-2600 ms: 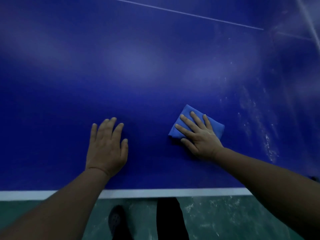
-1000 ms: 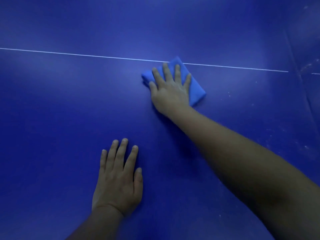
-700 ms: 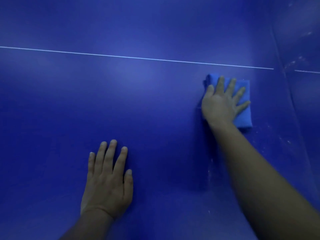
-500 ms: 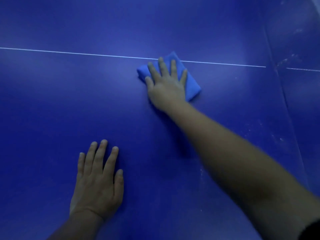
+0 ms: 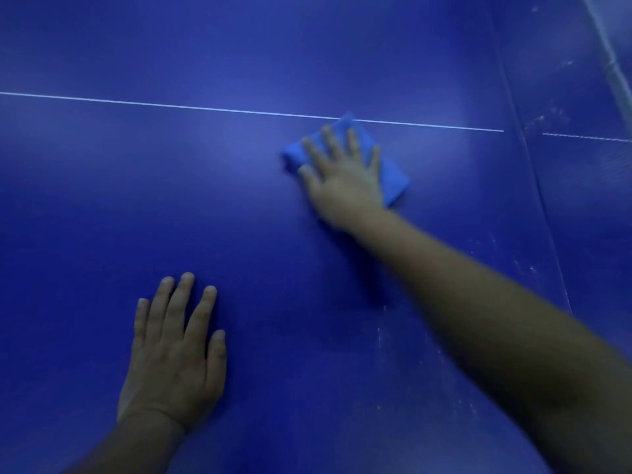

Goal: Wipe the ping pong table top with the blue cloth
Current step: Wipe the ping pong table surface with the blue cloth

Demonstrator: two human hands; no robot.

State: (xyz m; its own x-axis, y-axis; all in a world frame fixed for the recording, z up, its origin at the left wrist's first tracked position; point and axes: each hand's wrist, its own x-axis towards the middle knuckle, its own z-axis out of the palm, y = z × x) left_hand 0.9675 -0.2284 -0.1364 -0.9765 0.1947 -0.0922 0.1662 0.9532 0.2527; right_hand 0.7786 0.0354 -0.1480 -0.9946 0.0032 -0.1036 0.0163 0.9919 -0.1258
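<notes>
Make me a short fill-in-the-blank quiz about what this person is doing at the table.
1. The right hand presses flat on the blue ____.
2. The left hand rests flat on the bare ____.
3. The cloth's far corner overlaps the thin ____ line.

Missing words: cloth; table top; white

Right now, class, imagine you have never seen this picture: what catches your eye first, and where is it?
First the right hand, spread flat on the folded blue cloth just right of centre, its far corner touching the thin white line across the ping pong table top. Next the left hand, lying flat near the bottom left. Pale dusty streaks mark the right side.
</notes>
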